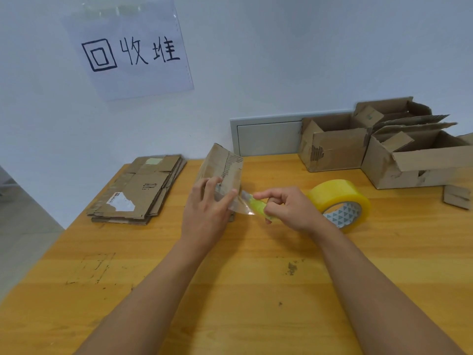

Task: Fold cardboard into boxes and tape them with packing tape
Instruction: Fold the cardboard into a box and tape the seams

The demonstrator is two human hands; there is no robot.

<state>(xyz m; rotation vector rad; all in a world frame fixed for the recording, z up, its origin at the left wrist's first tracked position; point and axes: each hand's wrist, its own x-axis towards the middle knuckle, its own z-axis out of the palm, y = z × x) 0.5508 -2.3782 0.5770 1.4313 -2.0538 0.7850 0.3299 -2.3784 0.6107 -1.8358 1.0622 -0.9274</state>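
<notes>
Taping is in hand: small box (222,172) is pinched by left hand (207,208), tape strip (243,203) beside it pinched by right hand (286,208); severing judged next.

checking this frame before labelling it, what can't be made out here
Head view only:
- Lower part of the small box: hidden behind the left hand.
- Yellow-green tool in the right hand: mostly covered by curled fingers, so its kind is unclear.
- Where the clear tape strip ends on the box: too transparent to trace.
- Print on the small box: too small to read.
- Open boxes at right: cut by the frame edge.
</notes>
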